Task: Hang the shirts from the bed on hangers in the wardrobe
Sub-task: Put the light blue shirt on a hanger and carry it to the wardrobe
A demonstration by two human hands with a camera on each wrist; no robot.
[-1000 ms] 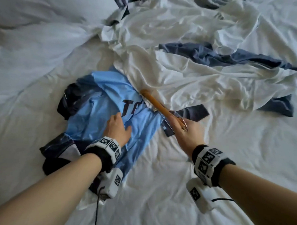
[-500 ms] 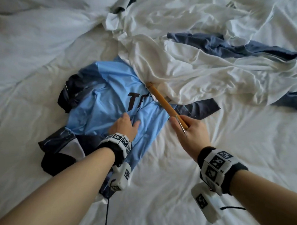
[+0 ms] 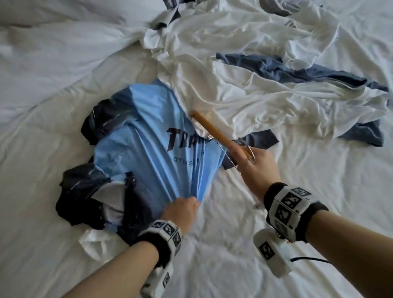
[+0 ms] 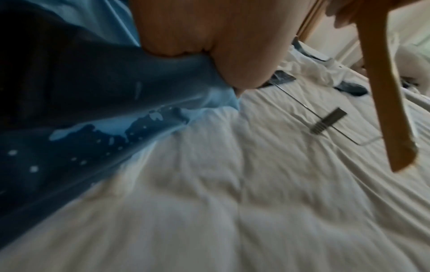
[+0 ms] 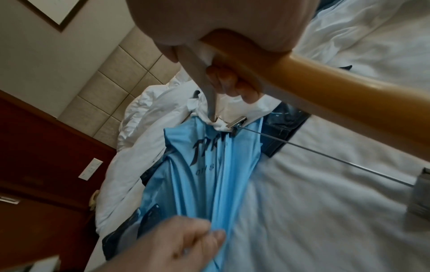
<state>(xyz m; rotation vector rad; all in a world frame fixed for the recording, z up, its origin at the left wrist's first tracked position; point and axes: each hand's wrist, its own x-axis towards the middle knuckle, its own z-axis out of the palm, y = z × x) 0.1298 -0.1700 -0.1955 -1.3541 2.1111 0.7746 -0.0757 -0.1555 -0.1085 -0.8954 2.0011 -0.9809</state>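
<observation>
A light blue shirt point(image 3: 150, 137) with dark lettering and dark sleeves lies on the white bed point(image 3: 305, 189). My left hand point(image 3: 182, 211) grips a bunched fold of its near edge and the cloth is stretched taut; the same grip shows in the left wrist view on the blue shirt point(image 4: 204, 92). My right hand point(image 3: 257, 166) holds a wooden hanger point(image 3: 215, 132) by its middle, above the shirt's right side. In the right wrist view the hanger point(image 5: 325, 86) has a metal hook and a thin clip bar point(image 5: 314, 152) over the shirt point(image 5: 209, 165).
A heap of white garments point(image 3: 255, 83) with dark blue ones point(image 3: 300, 70) among them lies behind the blue shirt. The right wrist view shows a padded headboard point(image 5: 109, 77) and a dark wooden panel point(image 5: 42, 147) beside the bed.
My left hand has gone from lying flat on the blue shirt to gripping its near edge and pulling it toward me. The right hand with the hanger has stayed about where it was.
</observation>
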